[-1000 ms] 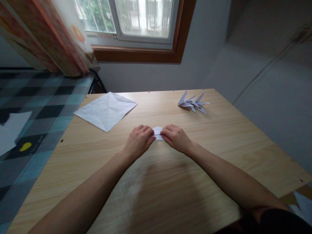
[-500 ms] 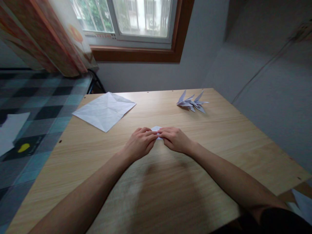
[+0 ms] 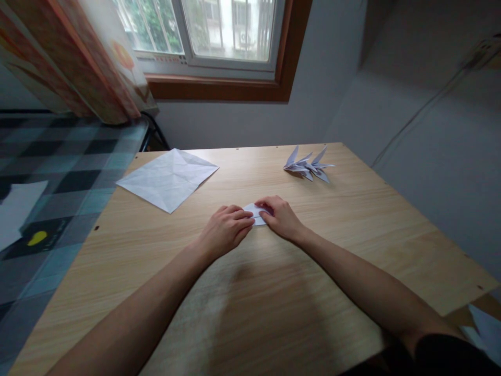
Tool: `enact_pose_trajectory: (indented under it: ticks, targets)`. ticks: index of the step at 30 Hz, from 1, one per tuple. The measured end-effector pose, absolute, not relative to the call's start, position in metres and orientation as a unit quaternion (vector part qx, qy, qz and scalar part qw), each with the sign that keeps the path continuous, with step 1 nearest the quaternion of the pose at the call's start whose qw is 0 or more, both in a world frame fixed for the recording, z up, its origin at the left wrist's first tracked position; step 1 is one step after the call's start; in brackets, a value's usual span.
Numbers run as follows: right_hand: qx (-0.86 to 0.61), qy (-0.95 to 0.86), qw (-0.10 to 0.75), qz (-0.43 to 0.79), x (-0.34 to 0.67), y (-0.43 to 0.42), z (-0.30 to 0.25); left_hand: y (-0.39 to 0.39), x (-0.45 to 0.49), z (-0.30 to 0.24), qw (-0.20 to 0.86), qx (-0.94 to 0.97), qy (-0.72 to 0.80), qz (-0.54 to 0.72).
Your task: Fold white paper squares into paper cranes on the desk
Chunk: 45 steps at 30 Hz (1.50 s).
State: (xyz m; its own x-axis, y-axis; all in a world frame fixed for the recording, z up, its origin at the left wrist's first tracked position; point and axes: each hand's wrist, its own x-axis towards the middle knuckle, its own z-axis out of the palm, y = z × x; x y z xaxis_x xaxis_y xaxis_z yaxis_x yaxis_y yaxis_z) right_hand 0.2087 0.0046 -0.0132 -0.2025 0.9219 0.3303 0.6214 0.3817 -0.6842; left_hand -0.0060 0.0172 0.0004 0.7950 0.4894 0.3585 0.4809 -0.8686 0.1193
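Note:
A small folded piece of white paper [image 3: 255,215] lies on the wooden table, with a crease line across it. From the left, my left hand [image 3: 226,230] presses its closed fingers onto the paper and hides that end. On the other side, my right hand [image 3: 282,218] pinches the right part, its thumb on the near side and its fingers over the far edge. The paper's middle shows between the two hands; both ends are covered.
A creased white paper sheet [image 3: 170,180] lies flat at the table's back left. Several folded pointed paper pieces [image 3: 307,167] rest at the back right. A checked cloth surface [image 3: 74,172] adjoins on the left, a wall [image 3: 422,172] on the right.
My right hand has shifted right and turned, its fingers moving apart from the left fingertips and exposing more of the paper. My left hand has stayed nearly still.

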Motion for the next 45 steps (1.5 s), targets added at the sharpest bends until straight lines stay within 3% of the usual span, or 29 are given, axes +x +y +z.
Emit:
enact_pose_trajectory:
  ticks: [7,18,27,33,40,45]
  targets:
    - [-0.507,-0.735,0.396,0.215,0.207,0.007,-0.014,0.016,-0.007,-0.001,-0.011,0.942,0.257,0.216]
    - [-0.493,-0.789,0.342,0.134,0.204,-0.003,-0.011,0.016,-0.005,0.0,-0.002,0.943,0.251,0.218]
    - [-0.593,-0.663,0.345,0.301,0.202,0.0,-0.002,0.016,-0.007,-0.002,-0.032,0.925,0.294,0.239]
    - [-0.595,-0.676,0.327,0.285,0.197,-0.001,-0.004,0.015,-0.006,-0.001,-0.037,0.914,0.329,0.233]
    - [-0.604,-0.637,0.366,0.309,0.194,-0.002,-0.007,0.014,-0.004,0.001,0.004,0.9,0.38,0.212]
    - [-0.533,-0.545,0.511,0.398,0.187,0.001,-0.02,0.015,-0.002,0.001,0.067,0.81,0.484,0.325]
